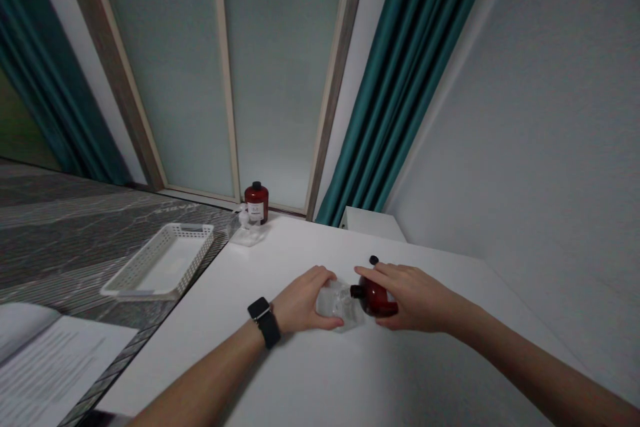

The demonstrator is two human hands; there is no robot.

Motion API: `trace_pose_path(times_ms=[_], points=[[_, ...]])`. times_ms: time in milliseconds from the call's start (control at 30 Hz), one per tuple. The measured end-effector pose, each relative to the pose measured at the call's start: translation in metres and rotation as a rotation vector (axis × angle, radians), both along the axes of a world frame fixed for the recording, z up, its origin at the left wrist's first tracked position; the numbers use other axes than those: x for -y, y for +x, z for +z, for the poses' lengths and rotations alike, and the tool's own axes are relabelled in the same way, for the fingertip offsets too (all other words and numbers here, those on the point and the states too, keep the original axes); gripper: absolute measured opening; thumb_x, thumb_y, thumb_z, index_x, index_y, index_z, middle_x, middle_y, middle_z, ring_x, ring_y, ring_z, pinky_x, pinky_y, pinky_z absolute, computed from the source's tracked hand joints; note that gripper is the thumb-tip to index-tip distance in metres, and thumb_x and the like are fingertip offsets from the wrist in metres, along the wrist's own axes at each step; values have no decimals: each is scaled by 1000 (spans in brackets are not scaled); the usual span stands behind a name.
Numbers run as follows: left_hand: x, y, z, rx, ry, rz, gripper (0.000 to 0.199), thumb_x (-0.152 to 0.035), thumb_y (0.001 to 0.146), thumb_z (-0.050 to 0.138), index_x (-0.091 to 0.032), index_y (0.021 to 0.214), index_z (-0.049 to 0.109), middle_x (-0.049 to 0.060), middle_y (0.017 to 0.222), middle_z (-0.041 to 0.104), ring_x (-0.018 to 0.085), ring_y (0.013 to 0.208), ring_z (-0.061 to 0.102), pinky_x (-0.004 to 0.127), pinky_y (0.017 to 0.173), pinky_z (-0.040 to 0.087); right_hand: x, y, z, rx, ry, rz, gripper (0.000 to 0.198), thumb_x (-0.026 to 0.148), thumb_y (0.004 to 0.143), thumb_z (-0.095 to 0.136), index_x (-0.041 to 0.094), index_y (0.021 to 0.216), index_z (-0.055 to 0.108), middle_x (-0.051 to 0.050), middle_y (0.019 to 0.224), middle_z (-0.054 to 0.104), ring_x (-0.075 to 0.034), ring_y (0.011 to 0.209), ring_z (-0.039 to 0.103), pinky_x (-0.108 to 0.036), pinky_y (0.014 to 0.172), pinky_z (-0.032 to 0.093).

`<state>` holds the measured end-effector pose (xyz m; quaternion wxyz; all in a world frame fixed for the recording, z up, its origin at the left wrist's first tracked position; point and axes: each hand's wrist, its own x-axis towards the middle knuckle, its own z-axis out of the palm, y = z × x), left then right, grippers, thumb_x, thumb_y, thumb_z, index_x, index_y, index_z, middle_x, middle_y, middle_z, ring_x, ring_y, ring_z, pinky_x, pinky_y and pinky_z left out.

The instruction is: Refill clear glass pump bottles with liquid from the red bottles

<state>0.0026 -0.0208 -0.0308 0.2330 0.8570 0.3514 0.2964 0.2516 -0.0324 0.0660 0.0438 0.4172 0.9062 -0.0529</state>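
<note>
In the middle of the white table point(300, 250), my left hand point(305, 303) is closed around a clear see-through plastic item point(334, 300); I cannot tell whether it is a container or a wrapping. A black watch sits on that wrist. My right hand point(407, 293) grips a dark red bottle point(374, 299), tipped over so that its black neck end points left at the clear item. The fingers hide part of the bottle and its pale label. Just beyond my right fingers shows a small round black cap point(374, 259); what lies beneath it is hidden.
At the table's far left corner stands another red bottle point(257, 195), labelled and black-topped, with a clear package holding a white pump head point(244, 218) before it. A white perforated basket point(193, 260) and an open book point(70, 367) lie left. A white box point(373, 223) stands behind.
</note>
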Motion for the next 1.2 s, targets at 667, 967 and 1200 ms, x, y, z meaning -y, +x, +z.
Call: trace_pose_path(times_ms=[667,967,1200], points=[[0,-1,0,13,-9,-8,57,-37,65,83,-19,111,54,7,103,61,27,95,60,38,82,49,-1,-1,1,4,-10,2,79,33,72,69,24,145,40,-13,116,65,-32,101,63,-44,84,47],[0,0,0,1,-7,-1,57,-37,64,83,-18,109,54,7,103,61,27,94,60,38,81,50,-1,-2,2,15,-2,8,79,32,72,68,24,145,40,-13,116,65,-32,101,64,-44,84,48],[1,0,2,8,-17,0,58,-37,64,84,-19,110,54,7,104,61,27,96,60,38,83,49,0,-1,2,3,1,14,78,32,72,68,25,145,40,-13,114,66,-31,99,64,-42,82,47]])
